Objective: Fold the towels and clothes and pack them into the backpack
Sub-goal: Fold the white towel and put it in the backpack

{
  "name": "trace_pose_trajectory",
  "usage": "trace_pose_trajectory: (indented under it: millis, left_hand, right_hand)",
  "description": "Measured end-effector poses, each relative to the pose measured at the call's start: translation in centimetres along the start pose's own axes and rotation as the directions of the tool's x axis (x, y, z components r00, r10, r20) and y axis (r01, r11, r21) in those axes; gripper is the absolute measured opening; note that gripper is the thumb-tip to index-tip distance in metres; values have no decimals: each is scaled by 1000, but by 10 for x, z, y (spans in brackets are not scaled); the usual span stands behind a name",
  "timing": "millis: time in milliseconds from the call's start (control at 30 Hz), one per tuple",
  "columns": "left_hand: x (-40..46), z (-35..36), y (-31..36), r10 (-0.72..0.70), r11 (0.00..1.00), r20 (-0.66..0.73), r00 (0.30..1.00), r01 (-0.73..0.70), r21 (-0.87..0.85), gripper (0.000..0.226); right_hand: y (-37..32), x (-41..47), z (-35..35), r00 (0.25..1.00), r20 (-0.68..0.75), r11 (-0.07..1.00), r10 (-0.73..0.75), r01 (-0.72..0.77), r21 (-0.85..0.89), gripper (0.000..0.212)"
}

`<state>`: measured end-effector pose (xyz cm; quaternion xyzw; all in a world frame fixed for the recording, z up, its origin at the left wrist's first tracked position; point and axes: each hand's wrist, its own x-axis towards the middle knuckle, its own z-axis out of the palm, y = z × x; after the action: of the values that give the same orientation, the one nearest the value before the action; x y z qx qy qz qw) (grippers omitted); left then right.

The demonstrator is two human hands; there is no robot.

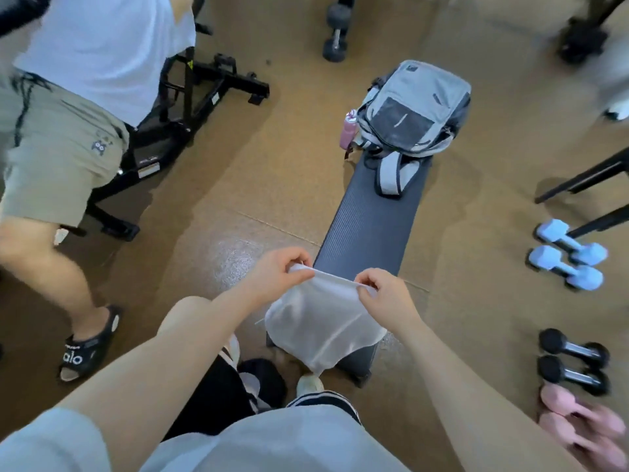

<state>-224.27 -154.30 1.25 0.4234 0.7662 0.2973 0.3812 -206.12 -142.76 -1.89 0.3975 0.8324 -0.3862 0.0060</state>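
— Brown gym floor under us, and our backpack [410, 110] sits at the bench's [371, 229] far end.
— We pinch the white towel's [323, 321] top edge, left hand [282, 275] and right hand [384, 294], above the near end.

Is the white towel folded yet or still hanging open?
Hanging open: left hand and right hand pinch the towel's top edge, and it droops loose over the bench.
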Motion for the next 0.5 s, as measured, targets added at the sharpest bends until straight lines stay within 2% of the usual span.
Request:
trace_pose_trajectory:
  millis: [167, 267, 333, 400, 500]
  left_hand:
    - [72, -22, -5, 65, 989, 36, 997, -69, 128, 8]
    - [127, -43, -18, 99, 978, 133, 986, -121, 169, 9]
    - [166, -59, -29, 118, 966, 248, 961, -169, 194, 8]
    - [201, -75, -38, 120, 939, 396, 910, -234, 253, 7]
    - [242, -93, -46, 127, 905, 540, 832, -320, 280, 10]
  right_hand:
    - [23, 48, 11, 991, -57, 973, 124, -132, -188, 15]
    - [25, 79, 24, 939, -192, 916, 286, -327, -233, 18]
    - [19, 99, 36, 850, -291, 866, 439, -487, -118, 18]
    - [6, 119, 45, 716, -374, 788, 590, -611, 73, 17]
    - [-13, 149, 54, 552, -420, 681, 721, -675, 282, 16]
